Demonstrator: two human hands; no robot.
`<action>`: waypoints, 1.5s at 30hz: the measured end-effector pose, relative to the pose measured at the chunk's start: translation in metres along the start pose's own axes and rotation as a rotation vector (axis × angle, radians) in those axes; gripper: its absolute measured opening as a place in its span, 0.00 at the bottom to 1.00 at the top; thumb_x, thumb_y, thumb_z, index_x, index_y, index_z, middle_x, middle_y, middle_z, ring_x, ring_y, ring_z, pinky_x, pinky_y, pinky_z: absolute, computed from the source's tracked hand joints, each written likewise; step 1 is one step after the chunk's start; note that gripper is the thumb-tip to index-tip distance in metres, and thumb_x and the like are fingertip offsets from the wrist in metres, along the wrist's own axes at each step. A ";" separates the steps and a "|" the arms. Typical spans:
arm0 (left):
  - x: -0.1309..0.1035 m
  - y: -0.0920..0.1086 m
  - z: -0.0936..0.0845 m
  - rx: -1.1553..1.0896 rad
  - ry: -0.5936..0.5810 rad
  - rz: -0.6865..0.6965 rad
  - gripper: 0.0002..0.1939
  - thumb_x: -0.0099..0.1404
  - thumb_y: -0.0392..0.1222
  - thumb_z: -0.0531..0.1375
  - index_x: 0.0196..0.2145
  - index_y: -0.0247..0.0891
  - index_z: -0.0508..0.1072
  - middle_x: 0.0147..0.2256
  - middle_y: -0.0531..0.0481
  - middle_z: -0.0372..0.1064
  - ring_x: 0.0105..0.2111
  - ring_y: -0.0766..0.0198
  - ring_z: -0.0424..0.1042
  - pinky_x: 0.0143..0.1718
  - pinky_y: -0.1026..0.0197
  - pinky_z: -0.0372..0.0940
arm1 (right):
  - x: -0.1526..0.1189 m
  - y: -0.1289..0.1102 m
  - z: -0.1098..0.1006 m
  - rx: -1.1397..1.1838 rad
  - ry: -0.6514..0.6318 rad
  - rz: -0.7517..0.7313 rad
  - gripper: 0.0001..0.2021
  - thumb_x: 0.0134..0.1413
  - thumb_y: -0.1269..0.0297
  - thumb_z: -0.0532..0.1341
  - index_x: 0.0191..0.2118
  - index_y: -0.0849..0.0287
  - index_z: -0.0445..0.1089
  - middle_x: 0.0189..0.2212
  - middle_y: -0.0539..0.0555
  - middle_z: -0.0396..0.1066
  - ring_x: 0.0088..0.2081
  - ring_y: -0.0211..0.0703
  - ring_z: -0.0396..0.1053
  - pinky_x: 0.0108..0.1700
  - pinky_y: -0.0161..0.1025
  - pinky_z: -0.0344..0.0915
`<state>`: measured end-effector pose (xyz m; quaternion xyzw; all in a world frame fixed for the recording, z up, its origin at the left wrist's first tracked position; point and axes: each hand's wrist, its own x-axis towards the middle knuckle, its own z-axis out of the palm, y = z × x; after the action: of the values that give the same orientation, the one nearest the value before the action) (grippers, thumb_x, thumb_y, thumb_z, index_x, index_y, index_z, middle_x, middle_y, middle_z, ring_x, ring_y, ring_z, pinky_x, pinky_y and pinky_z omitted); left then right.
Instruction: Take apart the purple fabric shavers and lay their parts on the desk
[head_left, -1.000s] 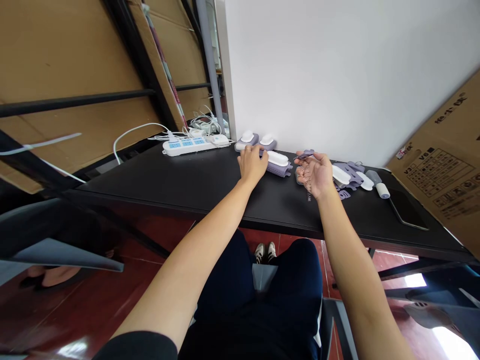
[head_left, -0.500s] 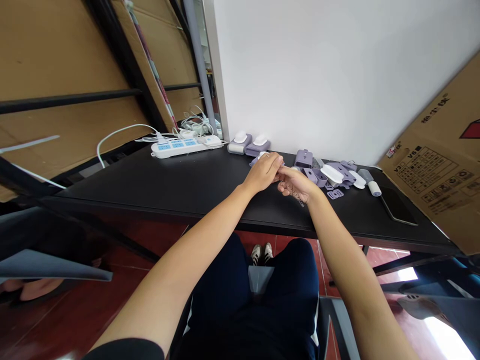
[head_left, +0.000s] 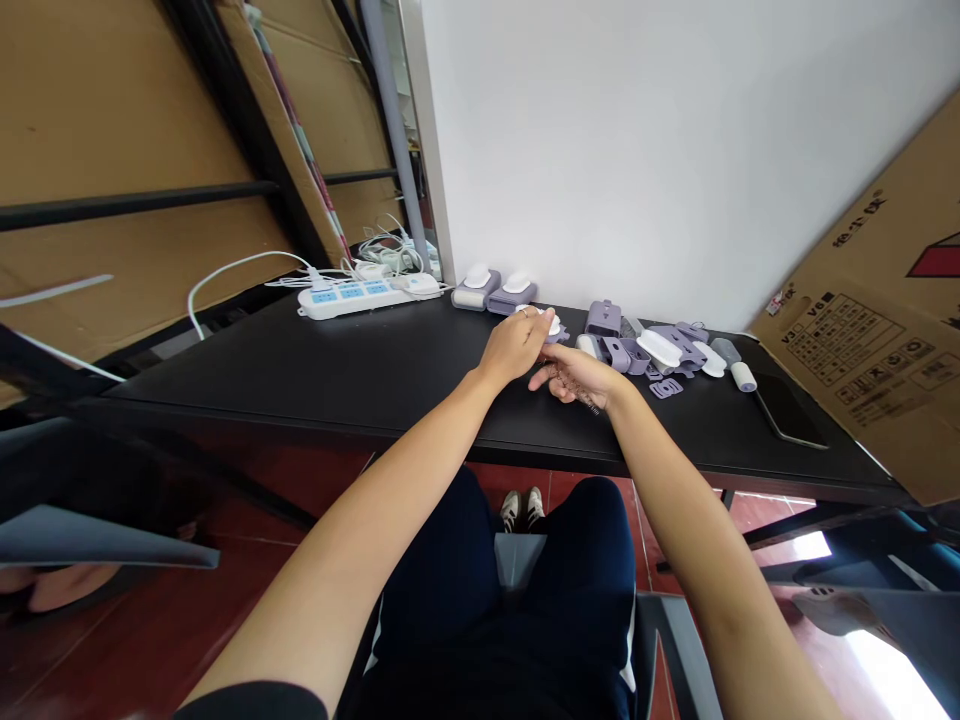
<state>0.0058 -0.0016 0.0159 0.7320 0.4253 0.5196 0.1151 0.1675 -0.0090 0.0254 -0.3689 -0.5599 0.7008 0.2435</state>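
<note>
Looking light, stiff and probably slick — best pinched along its sides — the white-and-purple piece (head_left: 556, 327) sits just right of frame centre, partly hidden by the left hand (head_left: 517, 345), whose grip, like that of the half-curled right hand (head_left: 576, 378), can't be told.

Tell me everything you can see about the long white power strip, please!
The power strip is a long white bar, seemingly plastic, with blue socket patches along its top. It lies flat on the black table, towards the back on the left. A white plug stands in its left end, its cord arching away leftward; a white block sits at its right end.
</note>
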 end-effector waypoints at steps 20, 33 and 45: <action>0.001 -0.002 0.001 -0.268 -0.084 -0.149 0.28 0.77 0.63 0.55 0.29 0.39 0.70 0.21 0.51 0.64 0.26 0.62 0.65 0.36 0.60 0.60 | 0.002 0.006 -0.007 -0.049 -0.053 -0.221 0.21 0.73 0.44 0.63 0.38 0.56 0.61 0.20 0.41 0.50 0.17 0.32 0.39 0.18 0.26 0.39; 0.014 -0.014 -0.003 -0.322 -0.189 -0.641 0.26 0.74 0.62 0.59 0.28 0.38 0.71 0.21 0.44 0.67 0.14 0.63 0.63 0.14 0.66 0.45 | 0.007 0.017 -0.008 -1.081 0.299 -0.580 0.08 0.78 0.59 0.60 0.43 0.54 0.66 0.30 0.50 0.70 0.32 0.49 0.68 0.34 0.38 0.51; 0.016 -0.008 -0.010 -0.389 -0.068 -0.687 0.20 0.77 0.55 0.57 0.34 0.37 0.72 0.25 0.51 0.65 0.15 0.68 0.64 0.14 0.66 0.48 | 0.006 0.013 -0.023 -0.972 0.592 -0.579 0.06 0.74 0.57 0.59 0.45 0.53 0.67 0.34 0.55 0.73 0.38 0.58 0.71 0.43 0.45 0.62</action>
<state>-0.0053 0.0122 0.0256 0.5284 0.5350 0.4971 0.4330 0.1833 0.0059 0.0089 -0.4488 -0.8001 0.1409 0.3723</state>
